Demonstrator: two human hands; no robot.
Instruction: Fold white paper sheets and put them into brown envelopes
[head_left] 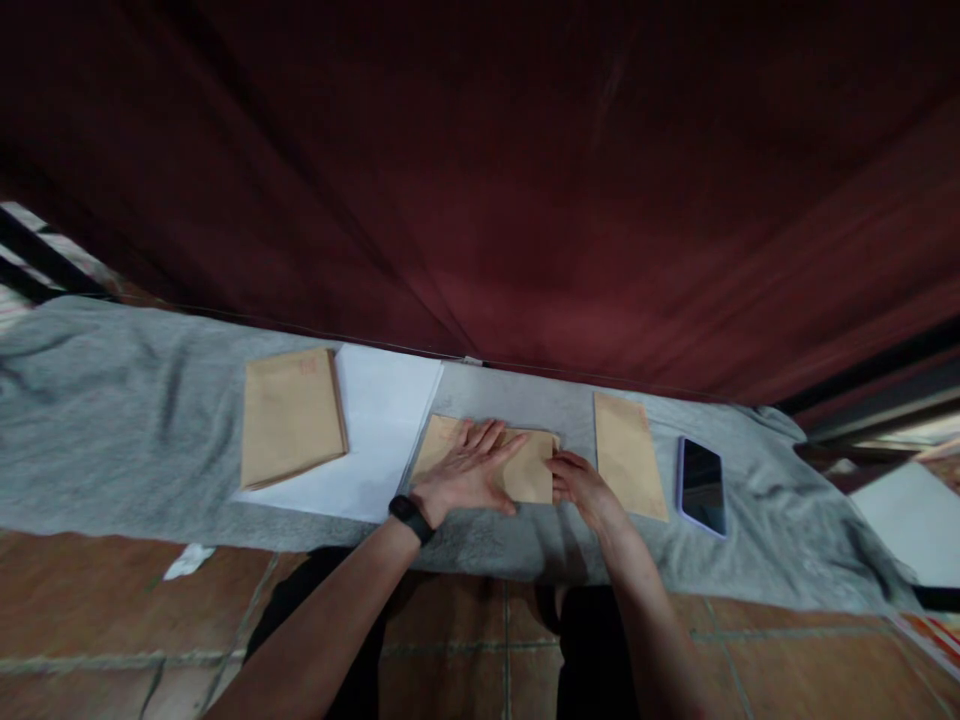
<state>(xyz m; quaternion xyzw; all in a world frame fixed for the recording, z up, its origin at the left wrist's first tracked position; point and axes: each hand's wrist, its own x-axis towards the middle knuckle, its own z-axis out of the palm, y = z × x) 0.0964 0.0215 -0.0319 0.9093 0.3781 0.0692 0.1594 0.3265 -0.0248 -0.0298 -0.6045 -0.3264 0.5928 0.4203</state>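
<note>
A brown paper envelope (536,470) lies crosswise on the grey cloth in front of me. My left hand (469,470), with a black watch at the wrist, rests on it with fingers spread flat. At the envelope's right end, my right hand (577,482) has its fingers closed around the edge, fingertips partly hidden beneath it. Faint red print shows near the envelope's left end. Further right lies a single brown envelope (630,455). To the left, a stack of brown envelopes (291,415) sits on white paper sheets (386,415).
Right of the single envelope lies a phone (703,485) with a purple edge. The grey cloth (150,430) covers a long narrow surface. A dark red curtain (480,200) hangs along its far side. A crumpled white tissue (189,561) lies on the tiled floor (450,640).
</note>
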